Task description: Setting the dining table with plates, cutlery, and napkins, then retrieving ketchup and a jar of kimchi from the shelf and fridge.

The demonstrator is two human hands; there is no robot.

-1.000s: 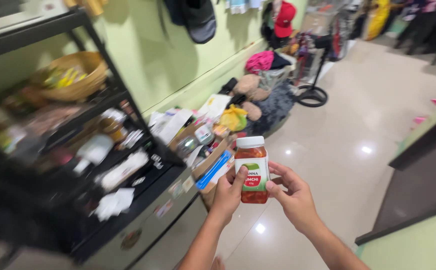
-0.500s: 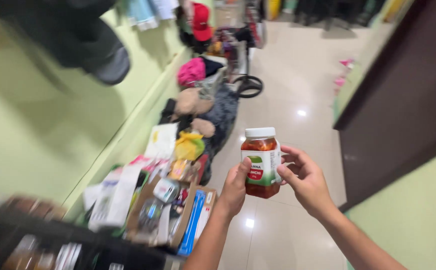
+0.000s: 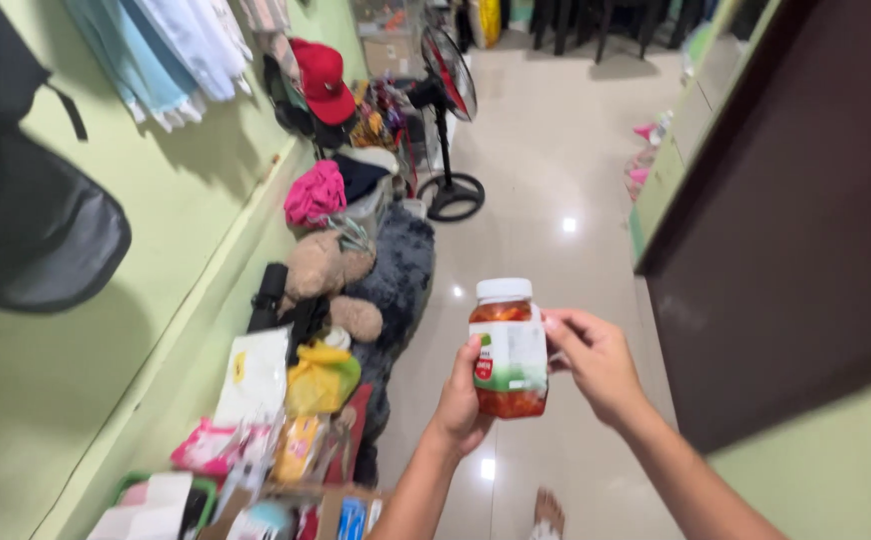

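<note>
The jar's (image 3: 509,348) label turns partly away and the left hand (image 3: 464,395) covers its near-left side, so the red contents show only above and below the label, while the clutter at the near left edge is cut off and hard to make out. The jar stands upright, long axis vertical, white lid (image 3: 504,290) up. It sits between both hands over the floor (image 3: 556,200): the left hand grasps it from below-left, and the right hand (image 3: 596,362) seems to pinch its right side.
</note>
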